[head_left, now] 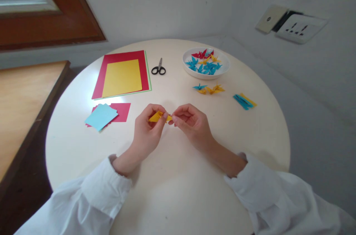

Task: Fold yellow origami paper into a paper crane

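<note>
A small yellow origami crane (155, 117) is held just above the near middle of the round table. My left hand (148, 129) is closed round it, with the thumb pressed on its folded body. The thumb and fingertips of my right hand (194, 125) pinch its right-hand tip. Parts of the folded paper are hidden by the fingers. Beyond my right hand lie a blue paper crane (199, 87) and yellow paper cranes (216, 89).
A white round dish (204, 76) holds several red, blue and yellow cranes. Black-handled scissors (158, 70) lie beside large red and yellow sheets (122, 77). Small blue and red squares (101, 116) sit at left, folded strips (243, 101) at right. Walls stand behind the white table (178, 190).
</note>
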`<state>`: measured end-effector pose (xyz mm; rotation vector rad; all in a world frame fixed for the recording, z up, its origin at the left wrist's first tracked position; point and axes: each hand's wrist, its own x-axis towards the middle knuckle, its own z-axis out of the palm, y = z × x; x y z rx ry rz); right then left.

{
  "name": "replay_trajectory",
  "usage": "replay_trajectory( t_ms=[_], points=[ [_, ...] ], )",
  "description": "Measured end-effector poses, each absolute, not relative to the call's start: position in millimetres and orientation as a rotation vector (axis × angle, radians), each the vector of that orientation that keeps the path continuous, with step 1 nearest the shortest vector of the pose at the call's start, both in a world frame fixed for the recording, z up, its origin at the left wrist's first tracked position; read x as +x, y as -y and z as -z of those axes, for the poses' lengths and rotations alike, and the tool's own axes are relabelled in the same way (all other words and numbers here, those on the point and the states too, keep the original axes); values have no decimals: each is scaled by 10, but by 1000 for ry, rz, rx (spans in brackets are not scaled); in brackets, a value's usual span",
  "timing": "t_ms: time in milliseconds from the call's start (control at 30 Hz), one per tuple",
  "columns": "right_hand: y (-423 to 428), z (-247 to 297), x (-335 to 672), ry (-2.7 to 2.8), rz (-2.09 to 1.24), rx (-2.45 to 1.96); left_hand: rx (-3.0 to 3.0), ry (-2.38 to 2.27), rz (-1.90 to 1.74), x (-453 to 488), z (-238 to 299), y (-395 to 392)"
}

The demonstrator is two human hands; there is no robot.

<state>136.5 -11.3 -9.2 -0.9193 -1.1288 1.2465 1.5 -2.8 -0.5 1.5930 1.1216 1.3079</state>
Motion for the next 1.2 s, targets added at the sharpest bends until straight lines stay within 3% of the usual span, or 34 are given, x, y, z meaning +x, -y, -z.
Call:
replay_trajectory(
  t_ms=[1200],
  points=[
    [98,122,1368,1225,-1055,-981,1738,-1101,-1316,18,60,32]
  ],
)
